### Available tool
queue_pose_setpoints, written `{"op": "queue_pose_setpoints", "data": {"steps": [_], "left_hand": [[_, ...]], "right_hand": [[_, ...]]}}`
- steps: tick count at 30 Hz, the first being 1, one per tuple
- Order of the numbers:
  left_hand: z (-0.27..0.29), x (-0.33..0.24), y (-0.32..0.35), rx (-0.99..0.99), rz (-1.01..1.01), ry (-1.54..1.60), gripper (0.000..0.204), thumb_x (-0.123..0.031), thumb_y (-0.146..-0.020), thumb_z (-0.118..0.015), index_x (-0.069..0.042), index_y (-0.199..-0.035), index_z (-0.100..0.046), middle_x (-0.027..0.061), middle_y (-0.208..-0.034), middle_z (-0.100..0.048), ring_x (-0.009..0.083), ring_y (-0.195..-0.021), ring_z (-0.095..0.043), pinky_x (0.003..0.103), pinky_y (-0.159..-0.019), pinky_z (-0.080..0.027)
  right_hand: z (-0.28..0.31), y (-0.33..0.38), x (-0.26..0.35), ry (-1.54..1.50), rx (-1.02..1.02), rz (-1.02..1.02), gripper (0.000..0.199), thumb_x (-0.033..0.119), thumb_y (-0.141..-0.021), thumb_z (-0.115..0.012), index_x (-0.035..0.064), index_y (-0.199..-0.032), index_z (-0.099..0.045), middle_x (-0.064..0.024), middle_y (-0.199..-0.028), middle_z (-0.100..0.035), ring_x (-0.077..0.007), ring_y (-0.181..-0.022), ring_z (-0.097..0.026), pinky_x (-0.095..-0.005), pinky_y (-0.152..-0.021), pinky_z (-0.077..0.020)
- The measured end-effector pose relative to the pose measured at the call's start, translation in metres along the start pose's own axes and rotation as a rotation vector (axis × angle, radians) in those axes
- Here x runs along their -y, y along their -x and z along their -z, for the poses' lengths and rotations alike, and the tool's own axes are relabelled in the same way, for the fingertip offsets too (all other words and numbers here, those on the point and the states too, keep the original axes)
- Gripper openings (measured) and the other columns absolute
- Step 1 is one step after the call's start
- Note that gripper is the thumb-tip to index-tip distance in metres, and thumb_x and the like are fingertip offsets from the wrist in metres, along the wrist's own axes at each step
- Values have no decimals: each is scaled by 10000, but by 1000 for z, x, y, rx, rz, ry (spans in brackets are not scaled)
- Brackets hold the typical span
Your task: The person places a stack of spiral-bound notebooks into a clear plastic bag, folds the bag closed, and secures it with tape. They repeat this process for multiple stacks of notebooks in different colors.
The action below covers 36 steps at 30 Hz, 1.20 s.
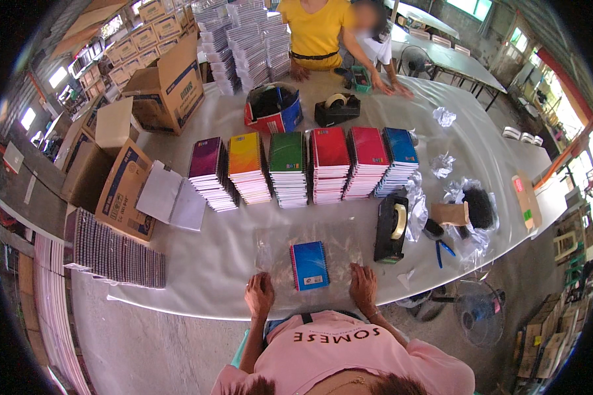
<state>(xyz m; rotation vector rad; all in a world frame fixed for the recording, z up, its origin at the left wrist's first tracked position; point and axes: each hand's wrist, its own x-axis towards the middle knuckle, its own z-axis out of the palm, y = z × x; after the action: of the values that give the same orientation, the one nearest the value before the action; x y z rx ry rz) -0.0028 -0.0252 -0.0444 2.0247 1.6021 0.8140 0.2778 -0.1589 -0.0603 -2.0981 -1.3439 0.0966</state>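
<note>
A small blue spiral notebook (310, 263) with a pink coil lies on a clear plastic sheet (270, 247) at the near edge of the table. My left hand (259, 293) is closed at the sheet's left near corner, fingers curled on the plastic. At the right near corner, my right hand (363, 287) is likewise closed on the sheet's edge. Neither hand touches the notebook. Beyond the sheet stands a row of notebook stacks: purple (207, 157), yellow (246, 151), green (286, 151), red (331, 146), pink (367, 146) and blue (400, 145).
A black tape dispenser (383, 230) stands right of the sheet, near blue-handled scissors (444, 253) and crumpled plastic (464, 227). Opened cartons (122, 191) and stacked notebooks (115, 250) are at left. Across the table, a person in yellow (316, 29) stands beside another person in white.
</note>
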Motion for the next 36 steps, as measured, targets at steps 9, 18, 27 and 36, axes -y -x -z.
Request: {"op": "queue_pose_setpoints", "data": {"steps": [9, 18, 27, 36], "left_hand": [[-2, 0, 0, -15, -22, -21, 150, -200, -908, -578, -75, -955, -648, 133, -915, -660, 353, -861, -626, 447, -765, -486], [-4, 2, 1, -34, -21, 9, 153, -201, -906, -585, -73, -961, -649, 124, -928, -665, 344, -867, -628, 443, -762, -490], [1, -1, 4, -14, -14, 22, 187, -218, -908, -572, -67, -985, -652, 148, -954, -659, 375, -892, -621, 462, -777, -487], [-2, -1, 1, -49, -45, 16, 153, -196, -904, -588, -85, -990, -649, 131, -935, -663, 357, -877, -625, 446, -772, -489]], "right_hand": [[1, 0, 1, 23, -33, 26, 252, 98, -914, -506, 72, -1140, -615, -143, -970, -592, -338, -915, -547, -445, -825, -434], [0, 3, -2, 1, 17, 8, 300, 128, -925, -483, 96, -1206, -587, -138, -1072, -590, -347, -994, -536, -466, -870, -431], [2, 4, 1, 42, 30, 14, 331, 125, -906, -488, 96, -1223, -577, -148, -1109, -599, -349, -1033, -541, -467, -890, -432], [-5, 6, -10, 16, 59, -15, 349, 122, -887, -508, 85, -1228, -573, -170, -1112, -587, -370, -1046, -527, -472, -914, -424]]}}
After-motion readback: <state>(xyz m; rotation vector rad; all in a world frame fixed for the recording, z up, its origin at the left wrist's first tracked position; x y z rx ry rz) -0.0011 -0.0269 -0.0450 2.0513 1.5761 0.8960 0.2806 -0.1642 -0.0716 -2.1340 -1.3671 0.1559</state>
